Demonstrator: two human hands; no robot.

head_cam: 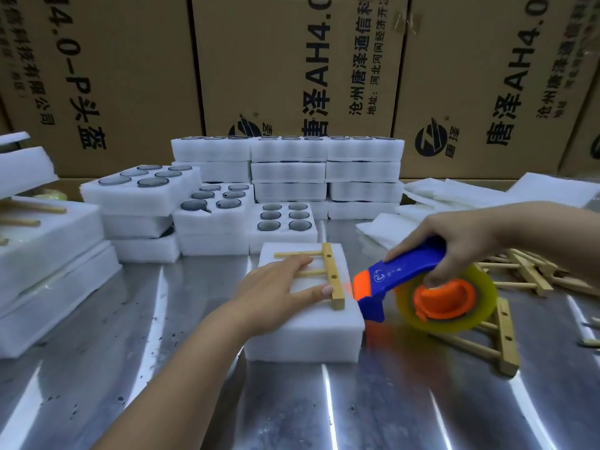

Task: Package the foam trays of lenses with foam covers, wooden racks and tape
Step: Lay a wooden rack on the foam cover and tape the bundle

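A covered white foam tray [305,332] lies in the middle of the metal table, with a wooden rack [332,277] lying on top. My left hand [276,293] rests flat on the rack and cover, fingers straight. My right hand [454,241] grips the blue handle of a tape dispenser [422,287] with an orange hub and a yellowish tape roll. The dispenser's orange mouth hovers just right of the rack's crossbar, at the tray's right edge.
Open foam trays of lenses [285,219] and stacked trays [324,170] stand behind. Foam covers [454,193] lie at the back right, loose wooden racks [529,274] at the right, one rack [503,339] under the dispenser. Packed foam stacks [48,261] sit left. Cardboard boxes [292,60] form the back wall.
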